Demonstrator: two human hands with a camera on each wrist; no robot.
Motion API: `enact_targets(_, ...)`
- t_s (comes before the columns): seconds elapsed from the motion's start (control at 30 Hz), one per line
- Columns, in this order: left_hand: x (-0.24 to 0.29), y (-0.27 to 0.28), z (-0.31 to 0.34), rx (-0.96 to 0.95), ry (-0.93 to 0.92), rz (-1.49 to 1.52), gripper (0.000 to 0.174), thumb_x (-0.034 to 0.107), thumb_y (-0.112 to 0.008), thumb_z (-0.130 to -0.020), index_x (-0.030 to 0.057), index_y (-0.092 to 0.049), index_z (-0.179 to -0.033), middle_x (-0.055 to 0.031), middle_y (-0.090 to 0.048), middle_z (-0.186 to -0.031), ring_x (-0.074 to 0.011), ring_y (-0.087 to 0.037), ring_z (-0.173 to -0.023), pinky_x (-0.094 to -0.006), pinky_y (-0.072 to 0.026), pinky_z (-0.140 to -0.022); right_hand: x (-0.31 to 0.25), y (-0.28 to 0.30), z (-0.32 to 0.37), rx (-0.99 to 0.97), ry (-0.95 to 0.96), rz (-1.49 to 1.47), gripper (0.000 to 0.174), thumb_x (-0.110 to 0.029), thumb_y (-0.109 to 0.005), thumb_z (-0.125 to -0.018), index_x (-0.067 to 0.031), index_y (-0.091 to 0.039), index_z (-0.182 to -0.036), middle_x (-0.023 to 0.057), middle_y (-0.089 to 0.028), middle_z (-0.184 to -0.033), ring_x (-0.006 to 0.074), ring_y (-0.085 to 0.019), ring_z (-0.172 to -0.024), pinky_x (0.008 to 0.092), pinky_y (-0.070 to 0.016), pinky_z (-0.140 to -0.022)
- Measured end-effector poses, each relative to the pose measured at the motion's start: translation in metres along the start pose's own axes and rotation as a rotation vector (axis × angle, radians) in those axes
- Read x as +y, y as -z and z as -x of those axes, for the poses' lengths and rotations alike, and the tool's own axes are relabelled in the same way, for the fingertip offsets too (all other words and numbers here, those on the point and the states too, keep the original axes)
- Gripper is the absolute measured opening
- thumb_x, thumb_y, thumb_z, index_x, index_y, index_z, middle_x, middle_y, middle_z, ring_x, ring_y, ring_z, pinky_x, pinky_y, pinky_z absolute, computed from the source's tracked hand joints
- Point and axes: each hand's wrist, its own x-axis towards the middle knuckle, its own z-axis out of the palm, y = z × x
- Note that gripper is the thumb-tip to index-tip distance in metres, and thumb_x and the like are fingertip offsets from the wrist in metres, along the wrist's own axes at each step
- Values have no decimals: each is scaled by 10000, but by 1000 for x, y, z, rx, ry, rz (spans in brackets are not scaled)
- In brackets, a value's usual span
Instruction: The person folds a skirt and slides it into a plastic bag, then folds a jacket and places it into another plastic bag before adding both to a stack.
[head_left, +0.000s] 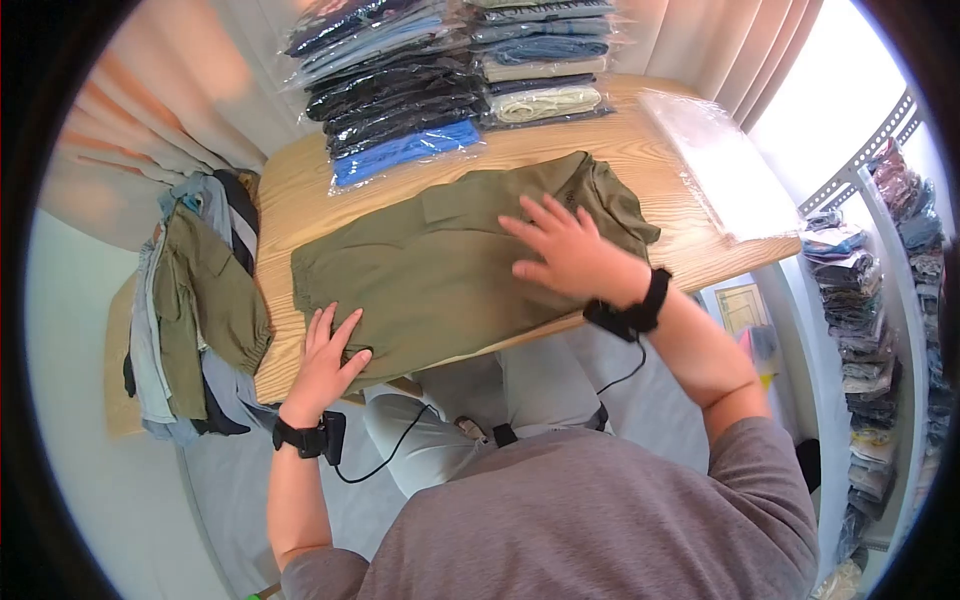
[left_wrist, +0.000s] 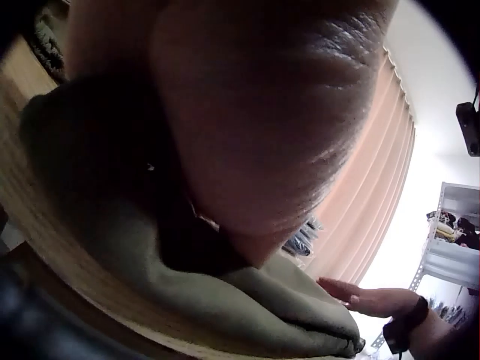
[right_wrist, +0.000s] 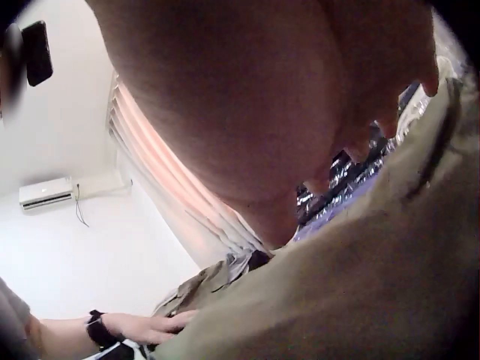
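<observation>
"Olive trousers (head_left: 430, 260) first: where do they lie?"

"Flat on the wooden table (head_left: 290, 215), under the fingers of the left hand (head_left: 328, 365) and reaching past the fingers of the right hand (head_left: 575, 250). A gathered cuff shows just beyond the left fingertips, and the bunched end, with small dark lettering, sits beside the right fingertips."

"And the fingers themselves?"

"On the left they are spread, fairly straight, resting on the near corner of the cloth, with the thumb out to the side. On the right they are spread wide too, palm down, over the cloth. Whether that palm touches it, I can't tell."

"Anything on the wrists?"

"A black strap with a small device behind each set of fingers, a cable running from each."

"What's around the trousers?"

"Past the far edge, ahead of the fingers, stand two stacks of bagged clothes: the left stack (head_left: 390, 80), with a bright blue bagged garment (head_left: 405, 152) at its near end, and the right stack (head_left: 545, 75). To the right of the right fingers lies a pile of clear plastic bags (head_left: 725, 170)."

"Farther out?"

"Left of the left fingers, a loose heap of clothes (head_left: 195, 300), with another olive pair on it. Well right of the right fingers, shelves of bagged clothes (head_left: 860, 350). Pale curtains (head_left: 155, 110) hang behind it all."
</observation>
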Motion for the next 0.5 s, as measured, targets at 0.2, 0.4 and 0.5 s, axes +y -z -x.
enact_targets(0.2,-2,-5,-1,25,6,33,593,349,-615,-842,205,-416,-1382,-184,-247,-1472,-399,-183,-1365,-504,-171,-1097,57,15,-77,-297,-318,168,647,-598,-302,-922,-257,-225,-1466,108,-167,-1532,343,-94,-1417,638,-125,-1077)
enact_targets(0.4,2,-6,-2,7,60,50,593,375,-604,-843,238,-409,-1386,-154,-233,-1487,-378,-161,-1379,-559,-141,-1088,90,-4,-72,-386,-473,54,705,-638,-314,-892,-252,-206,-1472,103,-162,-1533,295,-106,-1423,590,-141,-1098)
enact_targets(0.5,-1,-6,-2,-2,70,36,597,385,-599,-845,249,-399,-1391,-146,-226,-1491,-371,-150,-1385,-593,-141,-1075,95,11,-84,-429,-418,86,714,-627,-326,-894,-222,-215,-1471,106,-165,-1531,268,-124,-1423,562,-159,-1104)
